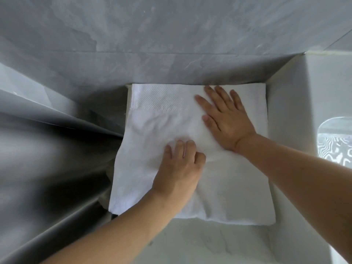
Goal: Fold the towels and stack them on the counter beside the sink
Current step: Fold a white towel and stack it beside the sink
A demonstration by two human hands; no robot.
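While the bare pale surface point(219, 242) shows nearest the camera, the white towel point(228, 187) begins just beyond it, its near edge lying a little uneven across the stone. It is folded into a rough square and reaches back to the grey wall point(171, 44), with a raised white ledge point(285, 103) just beside it on the right. Its left edge overhangs a dark gap, and more white cloth shows under that edge, though I cannot tell whether this is a second towel or a lower layer of the same one.

The left hand point(179, 166) rests on the middle of the towel with its fingers curled, and the cloth puckers at their tips; whether it pinches a fold or only presses I cannot tell. Farther back, the right hand point(226, 119) lies flat, fingers spread and straight, pressing the far right part near a textured band point(158, 101) that runs across the far end.

This looks like the smoothing stage of a fold nearly done. Next would probably come flattening the wrinkles round the left hand and squaring the left edge, so that it does not slide into the gap.

At far right a rounded shiny patch point(335, 141) may be the sink.
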